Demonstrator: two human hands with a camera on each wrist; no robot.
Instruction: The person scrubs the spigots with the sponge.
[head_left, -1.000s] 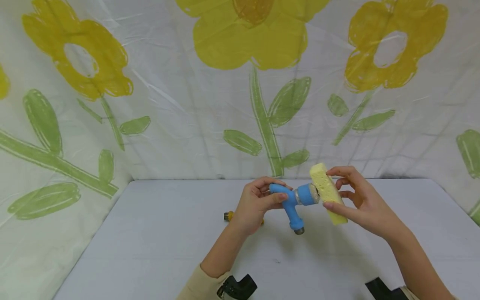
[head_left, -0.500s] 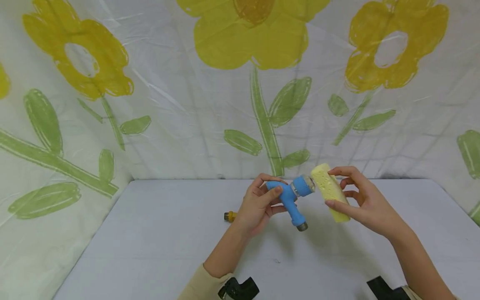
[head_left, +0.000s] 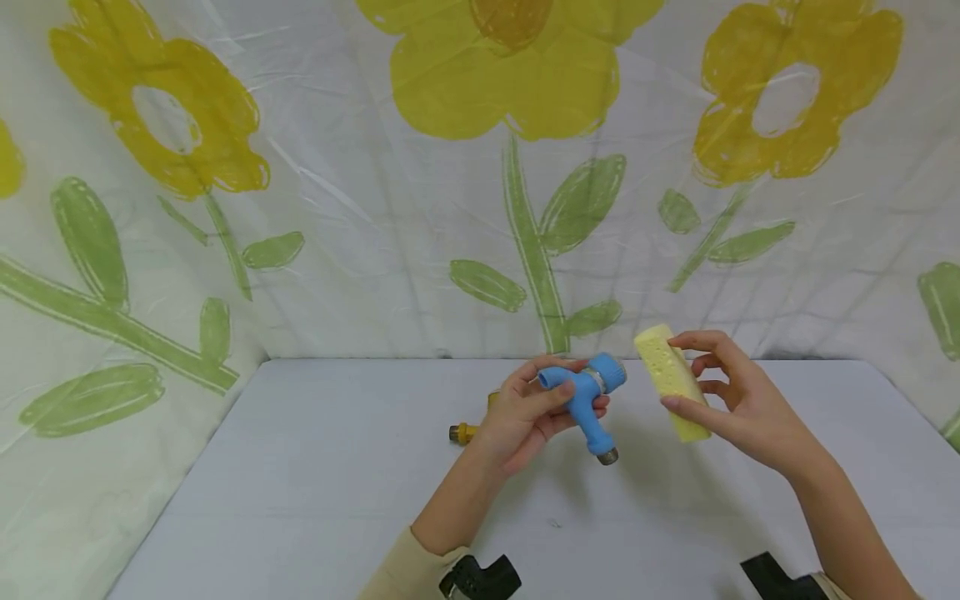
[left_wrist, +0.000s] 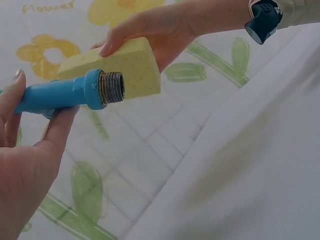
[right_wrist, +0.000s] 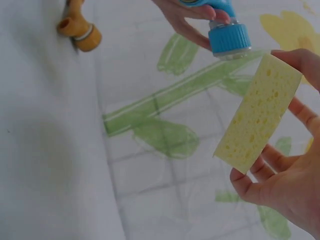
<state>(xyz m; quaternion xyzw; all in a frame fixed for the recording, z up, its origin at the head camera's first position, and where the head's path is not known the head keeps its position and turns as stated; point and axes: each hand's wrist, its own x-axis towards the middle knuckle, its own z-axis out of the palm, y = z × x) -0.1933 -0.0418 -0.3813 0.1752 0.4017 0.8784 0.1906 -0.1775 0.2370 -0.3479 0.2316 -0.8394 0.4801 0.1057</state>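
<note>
My left hand grips a blue faucet above the table, thumb across its body. The faucet's ribbed knob points up and right in the head view, and its threaded metal end points down. To the right, my right hand pinches a pale yellow sponge between thumb and fingers. Small holes dot the sponge's broad face in the right wrist view. A gap separates sponge and faucet in the head view.
On the white table, a yellow faucet lies behind my left hand, partly hidden by it. Behind the table hangs a white sheet painted with yellow flowers.
The sponge has moved off the faucet's knob end, a little to the right. My left hand has turned the faucet so its knob tilts upward and more toward me.
</note>
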